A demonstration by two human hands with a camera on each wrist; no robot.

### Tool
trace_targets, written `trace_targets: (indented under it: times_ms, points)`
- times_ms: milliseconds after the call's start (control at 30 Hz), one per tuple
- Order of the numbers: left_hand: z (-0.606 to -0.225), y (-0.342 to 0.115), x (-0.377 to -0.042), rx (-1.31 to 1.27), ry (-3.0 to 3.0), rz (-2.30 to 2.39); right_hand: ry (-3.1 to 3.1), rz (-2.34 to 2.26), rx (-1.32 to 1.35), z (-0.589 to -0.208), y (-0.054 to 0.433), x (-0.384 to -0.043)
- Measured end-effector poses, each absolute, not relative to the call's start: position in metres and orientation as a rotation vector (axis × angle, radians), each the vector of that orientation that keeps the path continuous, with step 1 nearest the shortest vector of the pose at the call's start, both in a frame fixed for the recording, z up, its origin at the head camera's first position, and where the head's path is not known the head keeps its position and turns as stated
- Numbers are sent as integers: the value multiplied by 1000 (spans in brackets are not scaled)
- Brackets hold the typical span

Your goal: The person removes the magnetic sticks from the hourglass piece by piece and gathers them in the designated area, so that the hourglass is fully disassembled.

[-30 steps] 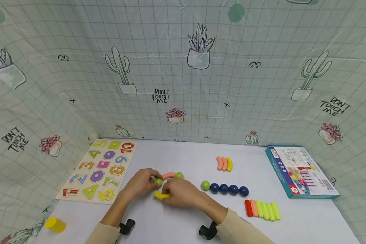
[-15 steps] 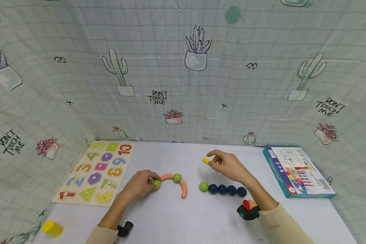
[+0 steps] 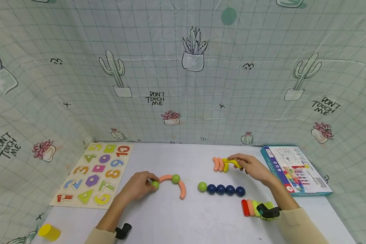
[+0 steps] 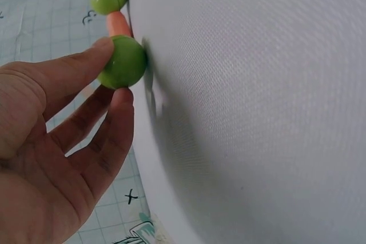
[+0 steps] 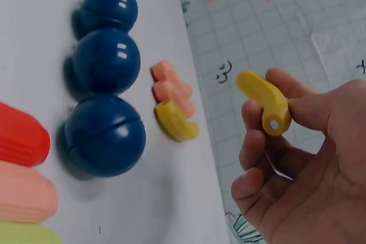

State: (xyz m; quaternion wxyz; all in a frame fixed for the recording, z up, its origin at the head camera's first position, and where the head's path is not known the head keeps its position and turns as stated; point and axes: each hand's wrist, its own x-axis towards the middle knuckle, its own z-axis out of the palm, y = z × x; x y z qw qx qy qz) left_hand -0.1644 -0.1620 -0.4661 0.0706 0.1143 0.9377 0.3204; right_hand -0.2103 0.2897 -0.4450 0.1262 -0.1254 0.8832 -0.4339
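Observation:
My left hand (image 3: 138, 185) pinches a green ball (image 4: 123, 61) between thumb and fingertips. That ball ends a curved chain: a salmon curved rod (image 3: 165, 178), a second green ball (image 3: 175, 179), then another salmon curved rod (image 3: 182, 190), all on the white table. At the back right, my right hand (image 3: 254, 167) holds a yellow curved rod (image 5: 266, 101) between thumb and fingers, with a pale round dot on its end. Close by its tip lie two salmon curved rods (image 3: 218, 164) and another yellow one (image 5: 176, 122), side by side.
A row of one green ball (image 3: 202, 186) and several dark blue balls (image 3: 221, 189) lies right of centre. Straight rods (image 3: 245, 207) sit partly behind the right wrist's black camera mount (image 3: 267, 211). A number puzzle board (image 3: 91, 176), yellow cylinder (image 3: 49, 232) and teal-edged box (image 3: 296, 169) stand around.
My right hand has left the chain and carried the yellow curved rod to the right, beside the other curved rods. My left hand stays on its green ball.

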Motion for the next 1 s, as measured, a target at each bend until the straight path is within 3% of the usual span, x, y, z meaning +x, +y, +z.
trace_targets:
  times_ms: [400,1000]
  points:
    - [-468,-163,-165,355,2825,967,2560,-1182,-1,-473,301,-218]
    - [-471,-164,-165,373,2829,989,2588,-1095,57,-475,312,-225]
